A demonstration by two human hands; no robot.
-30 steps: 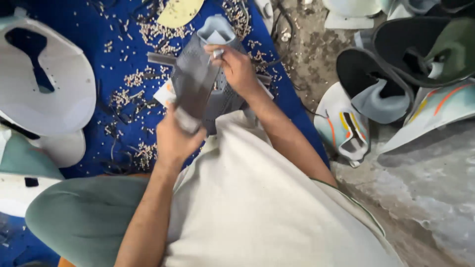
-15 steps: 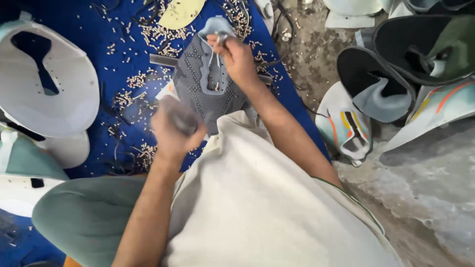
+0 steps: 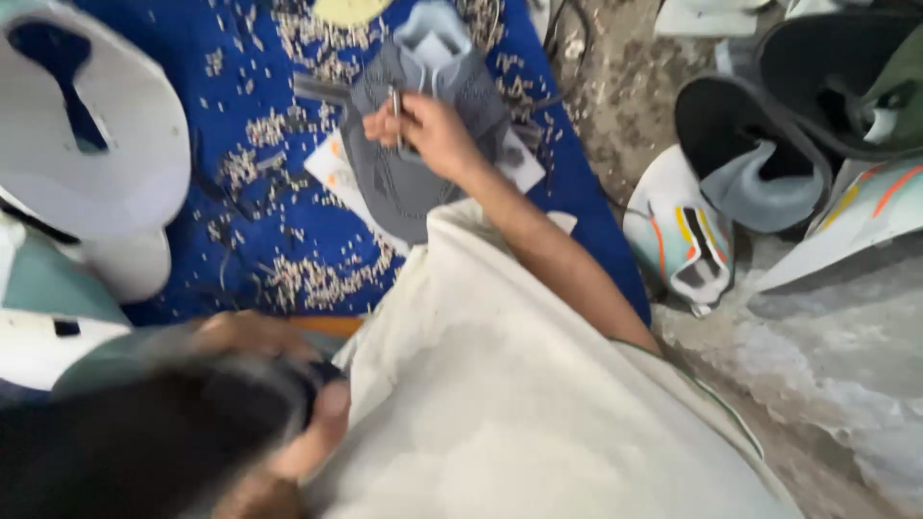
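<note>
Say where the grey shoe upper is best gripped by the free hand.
Probably its near lower edge, coming from the person's side: the grey shoe upper lies flat there, while the right hand with a thin tool covers its middle.

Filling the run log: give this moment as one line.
right hand: holds thin metal tool on grey shoe upper | left hand: blurred, on dark object | blue mat

The left hand [image 3: 288, 452] is a blur at the bottom edge, gripping a dark smeared thing [image 3: 144, 452] too unclear to name, while the right hand [image 3: 428, 130] covers part of the grey shoe upper [image 3: 404, 192], and the white sheet [image 3: 67, 125] runs off the left edge.
</note>
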